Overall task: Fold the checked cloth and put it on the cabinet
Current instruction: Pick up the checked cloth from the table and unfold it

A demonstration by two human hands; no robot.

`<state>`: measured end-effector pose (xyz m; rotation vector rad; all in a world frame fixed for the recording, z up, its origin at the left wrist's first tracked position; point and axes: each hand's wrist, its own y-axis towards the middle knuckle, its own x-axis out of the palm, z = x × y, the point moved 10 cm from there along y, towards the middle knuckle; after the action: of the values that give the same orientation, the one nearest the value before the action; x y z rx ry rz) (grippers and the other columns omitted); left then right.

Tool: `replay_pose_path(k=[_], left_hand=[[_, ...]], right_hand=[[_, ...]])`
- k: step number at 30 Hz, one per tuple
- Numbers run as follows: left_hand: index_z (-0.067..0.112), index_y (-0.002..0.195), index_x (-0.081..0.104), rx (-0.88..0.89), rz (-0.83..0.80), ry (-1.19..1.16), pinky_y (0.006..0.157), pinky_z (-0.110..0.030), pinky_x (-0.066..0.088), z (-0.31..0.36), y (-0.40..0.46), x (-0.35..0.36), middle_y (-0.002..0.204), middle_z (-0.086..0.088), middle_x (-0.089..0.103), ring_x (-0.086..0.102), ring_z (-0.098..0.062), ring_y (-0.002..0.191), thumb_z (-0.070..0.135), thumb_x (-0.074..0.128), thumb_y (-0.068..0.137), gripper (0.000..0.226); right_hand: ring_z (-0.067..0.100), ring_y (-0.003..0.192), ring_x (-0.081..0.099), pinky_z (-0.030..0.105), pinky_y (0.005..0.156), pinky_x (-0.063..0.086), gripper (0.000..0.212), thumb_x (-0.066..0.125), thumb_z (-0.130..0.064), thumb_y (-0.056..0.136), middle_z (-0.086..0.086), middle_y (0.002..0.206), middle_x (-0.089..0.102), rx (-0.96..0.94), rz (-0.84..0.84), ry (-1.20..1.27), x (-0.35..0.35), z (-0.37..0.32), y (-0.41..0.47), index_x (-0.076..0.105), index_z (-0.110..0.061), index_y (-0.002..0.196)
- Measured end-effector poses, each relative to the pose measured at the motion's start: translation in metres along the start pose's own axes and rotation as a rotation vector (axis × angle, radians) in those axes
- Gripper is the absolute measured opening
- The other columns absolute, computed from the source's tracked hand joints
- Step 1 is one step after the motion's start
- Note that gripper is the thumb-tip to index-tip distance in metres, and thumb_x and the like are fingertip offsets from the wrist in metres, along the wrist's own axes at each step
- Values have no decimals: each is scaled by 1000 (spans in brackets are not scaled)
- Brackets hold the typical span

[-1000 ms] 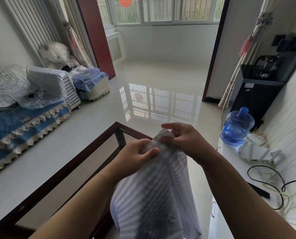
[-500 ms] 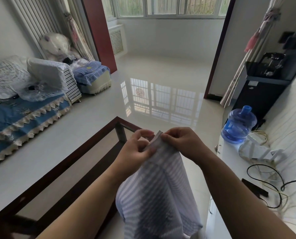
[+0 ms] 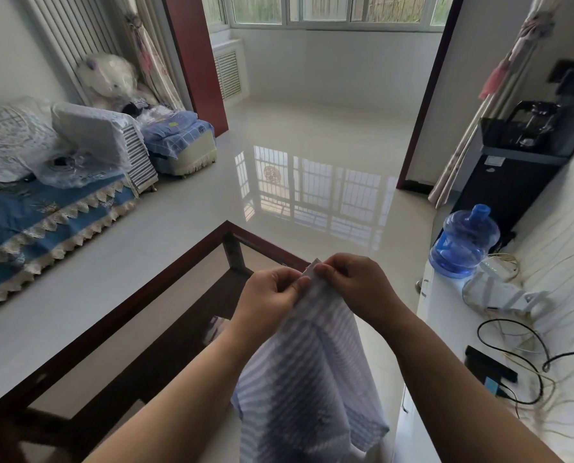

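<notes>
I am holding one checked cloth (image 3: 307, 372) up in front of me with two hands. My left hand (image 3: 270, 300) is pinching the top edge between thumb and curled fingers, and my right hand (image 3: 352, 289) is pinching the same top corner just beside it — the two grips are almost touching, both clamped on the cloth. The cloth is hanging down from them in loose folds between my two forearms, its blue and white stripes running across, its lower end dropping out of view at the bottom.

Below and to the left of the cloth one glass-topped table (image 3: 118, 315) with a dark red-brown frame is standing on the glossy pale floor (image 3: 312, 135). To the right is one white cabinet (image 3: 446, 315), its top well apart from the cloth. On that top I am counting one blue water jug (image 3: 462, 242) at the far end, one white router (image 3: 506, 295) behind it, one dark flat box (image 3: 489, 364) nearer to me, and a tangle of black and pale cables (image 3: 526, 359) — too knotted for me to count. Beyond the jug one black water dispenser (image 3: 512, 168) is standing against the wall. Along the left wall is one sofa (image 3: 45, 208) with a blue cover and a lace trim, with white cushions piled on it.
</notes>
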<state>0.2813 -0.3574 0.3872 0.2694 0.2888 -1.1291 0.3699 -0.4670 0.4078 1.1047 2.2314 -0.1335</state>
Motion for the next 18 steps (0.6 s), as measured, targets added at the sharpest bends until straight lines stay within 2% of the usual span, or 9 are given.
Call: replay_pose_path(k=[3,6,11,13,15,18], left_hand=[[24,83,72,9,28,13,75,-44,59,-1,1,-1,76,-2,73,70,-19,74,28,65,87,9],[22,83,72,22,35,15,73,-44,59,1,2,-2,74,-5,72,69,-23,73,27,65,88,10],[20,85,71,76,21,15,74,-30,60,8,5,-2,75,-1,72,69,-13,73,25,65,88,9],[21,84,70,115,3,6,73,-26,59,13,6,-1,73,1,71,68,-13,72,26,64,88,8],[20,85,66,151,-1,-4,66,-21,56,12,10,-4,68,3,66,64,-15,65,34,61,87,15],[19,88,54,127,38,-20,51,-21,45,-8,13,-19,57,5,54,50,-14,50,63,59,78,45]], right_hand=[[-9,63,54,6,58,39,19,58,-25,92,-15,62,54,-34,14,-8,2,-2,-2,59,-25,74],[-8,63,54,6,59,39,18,57,-21,93,-15,64,55,-53,14,50,3,-3,-2,59,-23,76],[0,63,55,13,61,44,21,62,-18,90,-11,66,64,-14,24,270,5,3,1,65,-30,72],[-1,63,57,11,61,44,25,62,-15,89,-14,64,64,-36,81,273,2,-1,-1,64,-32,71],[-2,67,59,6,62,43,21,61,-13,90,-15,68,64,-74,128,242,-4,-13,-1,65,-27,76],[-3,70,60,5,63,44,13,59,-16,92,-10,77,66,-118,221,176,-34,-36,10,71,-17,88]])
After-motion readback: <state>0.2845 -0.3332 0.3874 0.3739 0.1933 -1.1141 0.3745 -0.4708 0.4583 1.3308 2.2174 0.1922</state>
